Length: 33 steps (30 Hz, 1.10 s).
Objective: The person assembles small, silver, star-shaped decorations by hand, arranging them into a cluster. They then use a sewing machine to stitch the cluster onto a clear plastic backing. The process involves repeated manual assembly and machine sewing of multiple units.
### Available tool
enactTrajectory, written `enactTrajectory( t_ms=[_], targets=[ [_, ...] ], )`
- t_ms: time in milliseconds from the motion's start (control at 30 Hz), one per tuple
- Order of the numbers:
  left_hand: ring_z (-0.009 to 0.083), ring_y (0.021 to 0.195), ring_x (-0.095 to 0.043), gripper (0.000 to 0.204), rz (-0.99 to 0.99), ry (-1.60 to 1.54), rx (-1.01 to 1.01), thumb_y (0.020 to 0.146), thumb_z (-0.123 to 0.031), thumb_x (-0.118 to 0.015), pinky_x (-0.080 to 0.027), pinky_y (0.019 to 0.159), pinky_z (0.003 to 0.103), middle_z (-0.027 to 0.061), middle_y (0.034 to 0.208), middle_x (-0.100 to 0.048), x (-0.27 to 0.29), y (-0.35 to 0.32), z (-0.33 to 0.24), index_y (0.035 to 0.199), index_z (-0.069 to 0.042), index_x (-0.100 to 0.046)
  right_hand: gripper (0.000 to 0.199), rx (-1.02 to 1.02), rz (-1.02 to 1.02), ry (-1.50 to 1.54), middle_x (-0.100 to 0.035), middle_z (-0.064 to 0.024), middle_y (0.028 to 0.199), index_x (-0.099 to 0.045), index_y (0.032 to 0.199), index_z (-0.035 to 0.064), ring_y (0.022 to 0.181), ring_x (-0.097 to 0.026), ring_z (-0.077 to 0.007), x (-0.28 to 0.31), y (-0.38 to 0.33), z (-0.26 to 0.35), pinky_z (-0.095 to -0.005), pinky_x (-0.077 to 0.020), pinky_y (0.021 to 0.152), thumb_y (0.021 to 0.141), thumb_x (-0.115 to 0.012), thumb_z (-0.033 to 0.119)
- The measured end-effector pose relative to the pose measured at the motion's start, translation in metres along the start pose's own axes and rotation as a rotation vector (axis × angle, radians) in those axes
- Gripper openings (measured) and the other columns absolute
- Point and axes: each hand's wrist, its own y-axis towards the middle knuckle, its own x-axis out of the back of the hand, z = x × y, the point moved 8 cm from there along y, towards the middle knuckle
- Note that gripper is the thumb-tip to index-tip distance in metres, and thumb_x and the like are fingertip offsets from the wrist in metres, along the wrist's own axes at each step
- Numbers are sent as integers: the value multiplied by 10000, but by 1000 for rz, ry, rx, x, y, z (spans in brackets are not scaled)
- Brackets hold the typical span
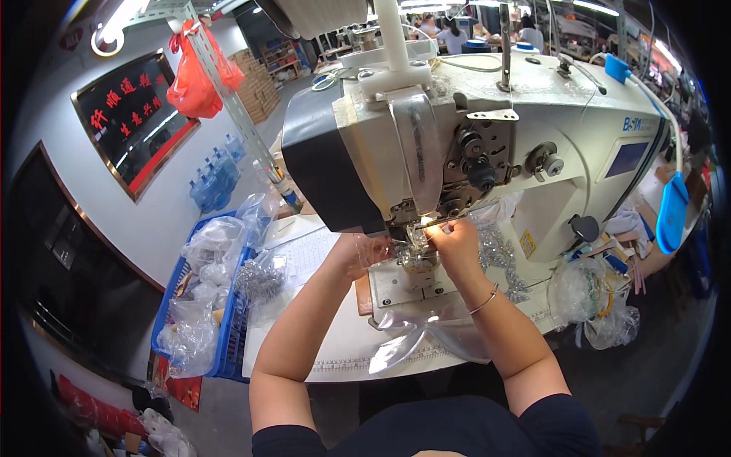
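Both hands are at the needle area of a large white sewing machine (335, 175). Left of the needle, my left hand (362, 253) has its fingers bent around the edge of a clear, shiny plastic piece (413, 245), partly behind a transparent guard. My right hand (455, 242), with a thin bracelet on its wrist, pinches at that piece from the right, close under the needle bar. The fingertips are partly hidden by the machine head. Clear plastic film (426, 344) hangs over the table's front edge. A heap of silvery, sparkling pieces (496, 255) lies right of my right hand.
Left of the table stands a blue basket (237, 335) filled with clear plastic bags. A glittering silver bundle (259, 282) lies beside papers (308, 257). At the right are clear plastic rolls (576, 293) and a hanging blue-ended lever (671, 213). People sit working far behind.
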Motion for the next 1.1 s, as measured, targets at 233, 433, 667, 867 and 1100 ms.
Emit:
enactTrajectory(
  t_ms=[233, 433, 667, 867, 1100],
  targets=[
    [131, 766, -575, 227, -66, 24, 24, 792, -78, -642, -512, 717, 298, 16, 903, -603, 12, 4, 4, 1011, -131, -613, 169, 197, -50, 5, -590, -22, 587, -616, 674, -4, 525, -541, -89, -1, 2, 13, -246, -423, 490, 752, -634, 144],
    [148, 785, -586, 287, -81, 62, -9, 791, 18, -562, -506, 699, 309, 21, 920, -594, -2, -1, -2, 1045, -113, -587, 139, 165, -11, -17, -590, -28, 690, -620, 772, 3, 604, -533, -103, -2, 5, 7, -263, -421, 541, 749, -637, 139],
    [150, 778, -578, 295, -92, 44, -19, 782, 43, -555, -498, 712, 323, 18, 881, -572, 4, -1, 1, 1040, -102, -565, 158, 65, 72, 61, -594, -69, 832, -639, 812, 3, 749, -556, -175, -6, 3, 9, -299, -430, 676, 731, -643, 138],
    [173, 784, -587, 223, -187, -44, 51, 799, 28, -575, -513, 708, 341, 44, 885, -582, 2, -4, 3, 997, -74, -562, 156, 53, 80, 81, -587, -36, 699, -624, 737, -8, 611, -530, -122, -4, 4, 10, -269, -408, 567, 749, -646, 146],
    [208, 918, -621, 179, -36, -15, -147, 816, 10, -619, -548, 768, 365, 155, 1083, -607, -11, -50, 38, 952, -54, -521, 153, 286, -16, 133, -487, -101, 1084, -599, 710, 59, 1069, -434, -216, 20, -65, 14, -319, -326, 919, 778, -708, 143]
  ],
)
